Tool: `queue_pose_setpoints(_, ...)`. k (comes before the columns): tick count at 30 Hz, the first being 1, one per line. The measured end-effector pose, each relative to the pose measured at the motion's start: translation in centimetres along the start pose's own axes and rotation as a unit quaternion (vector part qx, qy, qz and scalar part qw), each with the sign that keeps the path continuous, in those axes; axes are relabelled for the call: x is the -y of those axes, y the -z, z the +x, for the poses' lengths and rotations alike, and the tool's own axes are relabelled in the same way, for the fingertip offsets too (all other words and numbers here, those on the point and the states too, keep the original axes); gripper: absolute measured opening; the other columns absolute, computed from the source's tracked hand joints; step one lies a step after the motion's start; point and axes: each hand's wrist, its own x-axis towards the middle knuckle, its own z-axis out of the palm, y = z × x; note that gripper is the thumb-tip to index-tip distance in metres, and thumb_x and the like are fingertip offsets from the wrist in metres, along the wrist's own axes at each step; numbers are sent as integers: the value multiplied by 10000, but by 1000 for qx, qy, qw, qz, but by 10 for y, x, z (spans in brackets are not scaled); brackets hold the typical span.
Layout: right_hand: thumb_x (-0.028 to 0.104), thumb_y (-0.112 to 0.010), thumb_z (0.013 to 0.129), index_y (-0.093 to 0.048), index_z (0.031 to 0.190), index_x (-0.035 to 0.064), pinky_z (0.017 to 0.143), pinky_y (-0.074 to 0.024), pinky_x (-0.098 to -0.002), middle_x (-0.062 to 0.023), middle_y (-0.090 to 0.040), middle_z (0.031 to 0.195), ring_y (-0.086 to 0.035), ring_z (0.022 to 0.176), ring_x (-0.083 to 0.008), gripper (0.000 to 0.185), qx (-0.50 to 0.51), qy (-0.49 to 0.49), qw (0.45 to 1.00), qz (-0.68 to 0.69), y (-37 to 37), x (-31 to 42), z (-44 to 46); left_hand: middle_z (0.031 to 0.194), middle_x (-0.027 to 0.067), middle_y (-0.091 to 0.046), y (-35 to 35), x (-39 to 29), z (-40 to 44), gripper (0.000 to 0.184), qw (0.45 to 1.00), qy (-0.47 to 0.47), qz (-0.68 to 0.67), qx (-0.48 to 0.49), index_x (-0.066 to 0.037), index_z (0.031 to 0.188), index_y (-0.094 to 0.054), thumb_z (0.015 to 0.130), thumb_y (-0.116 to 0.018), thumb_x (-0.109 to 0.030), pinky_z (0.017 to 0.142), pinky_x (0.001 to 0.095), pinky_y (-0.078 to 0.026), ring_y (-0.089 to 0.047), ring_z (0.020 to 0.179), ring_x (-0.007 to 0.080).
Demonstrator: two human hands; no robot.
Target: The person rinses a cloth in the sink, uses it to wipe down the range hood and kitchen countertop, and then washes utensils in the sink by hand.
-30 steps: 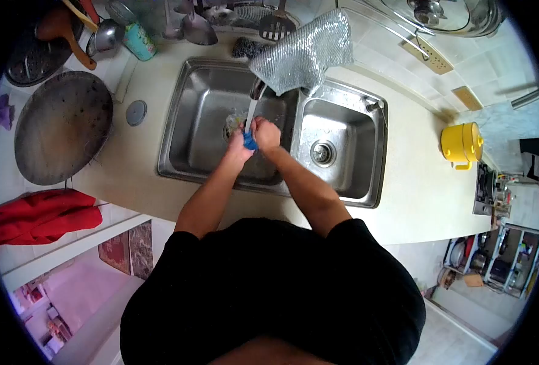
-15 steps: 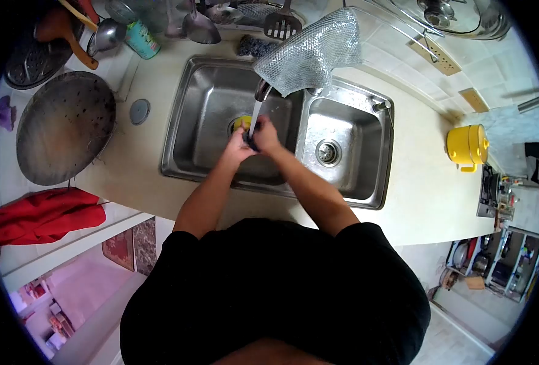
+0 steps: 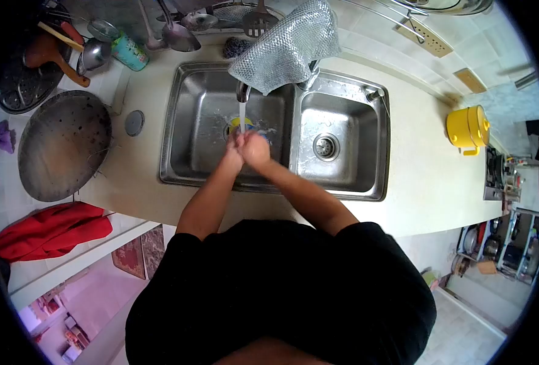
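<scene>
Both my hands are together in the left bowl of the steel sink (image 3: 190, 143), under a stream of water from the faucet (image 3: 243, 91). My left hand (image 3: 234, 148) is closed against the right one. My right hand (image 3: 257, 149) is curled over the left hand's fingers, slightly blurred. Whatever lies between them is hidden. Just beyond my fingertips a yellow object (image 3: 241, 122) sits near the left drain, with a bit of blue beside it; its kind is unclear. Water splashes around it. A silvery mesh cloth (image 3: 288, 52) drapes over the faucet.
A large wok (image 3: 66, 146) leans at the left, near a round grey disc (image 3: 134, 123) on the counter. Ladles and a slotted turner (image 3: 260, 23) line the back. A yellow pot (image 3: 468, 129) stands at the right. The right bowl has a drain strainer (image 3: 326, 147).
My hands have come closer together, and the dark thing that showed between them is out of sight. Splashes now surround the yellow object. The whole view has shifted slightly.
</scene>
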Motion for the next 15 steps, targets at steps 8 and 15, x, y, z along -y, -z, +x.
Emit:
queue_pose_setpoints(8,371,-559,796,-578,925,2,712,-461,-438,-241,-594,893,-578,822,-396,392,-48,-180,980,70,5,-41,47,954,105,-595,2,3,1,507,981,1,-19,-194,-96,975,-563,818,-390,-546,828,444,-443,-565,911,264)
queue_pose_setpoints(15,288,-561,789,-559,838,1,721,-448,-474,-216,-581,854,-568,807,-398,290,21,48,998,27,2,26,-35,999,131,-560,-63,-8,-14,656,960,94,80,-251,-35,1060,-489,753,-501,-614,811,480,-444,-556,871,335)
